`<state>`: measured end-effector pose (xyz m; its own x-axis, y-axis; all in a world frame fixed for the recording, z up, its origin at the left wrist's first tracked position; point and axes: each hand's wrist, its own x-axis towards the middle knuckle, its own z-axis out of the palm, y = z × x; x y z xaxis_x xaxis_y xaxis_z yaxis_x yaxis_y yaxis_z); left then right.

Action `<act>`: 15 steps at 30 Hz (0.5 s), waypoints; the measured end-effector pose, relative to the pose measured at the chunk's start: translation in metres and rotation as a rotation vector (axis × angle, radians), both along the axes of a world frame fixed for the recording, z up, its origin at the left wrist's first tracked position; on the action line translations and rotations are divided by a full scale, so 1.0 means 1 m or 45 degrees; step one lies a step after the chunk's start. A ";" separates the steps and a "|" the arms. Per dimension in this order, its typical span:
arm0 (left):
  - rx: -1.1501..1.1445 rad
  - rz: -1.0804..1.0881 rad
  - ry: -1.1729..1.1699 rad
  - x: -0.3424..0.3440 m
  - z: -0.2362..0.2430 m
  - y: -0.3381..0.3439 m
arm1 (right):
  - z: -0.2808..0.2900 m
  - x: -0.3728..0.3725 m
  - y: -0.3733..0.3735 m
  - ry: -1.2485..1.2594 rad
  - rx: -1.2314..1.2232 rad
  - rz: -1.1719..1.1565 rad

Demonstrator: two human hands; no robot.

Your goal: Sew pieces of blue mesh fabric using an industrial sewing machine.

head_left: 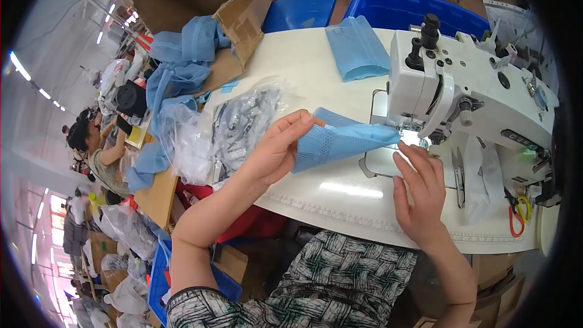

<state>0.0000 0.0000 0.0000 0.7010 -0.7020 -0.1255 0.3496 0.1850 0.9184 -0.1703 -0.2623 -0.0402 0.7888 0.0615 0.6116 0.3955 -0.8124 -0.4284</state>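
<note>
My left hand (280,149) pinches the left end of a light blue mesh fabric piece (340,143), which is folded and raised off the table. The fabric's narrow right end lies at the needle area of a white sewing machine (473,82), where a lamp lights the plate. Beside that end, my right hand (422,191) has its fingers apart, with the fingertips close to the fabric's tip. Whether they touch it I cannot tell. Another light blue fabric piece (358,50) lies flat behind, left of the machine head.
Metal tweezers (460,177), a white cloth (483,182) and red-and-yellow-handled scissors (519,212) lie right of my right hand. Clear plastic bags (243,124) and heaped blue fabric (182,54) are at left. A blue bin (419,9) stands behind the table. A person (100,152) sits far left.
</note>
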 end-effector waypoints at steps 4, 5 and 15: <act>0.049 0.048 0.040 -0.008 0.011 -0.006 | 0.007 0.002 0.017 -0.121 0.119 -0.092; 0.082 0.066 0.052 -0.010 0.013 -0.004 | 0.006 0.002 0.023 -0.114 0.112 -0.111; 0.375 -0.214 -1.711 -0.042 0.036 0.002 | -0.003 0.006 0.029 -0.108 -0.011 -0.060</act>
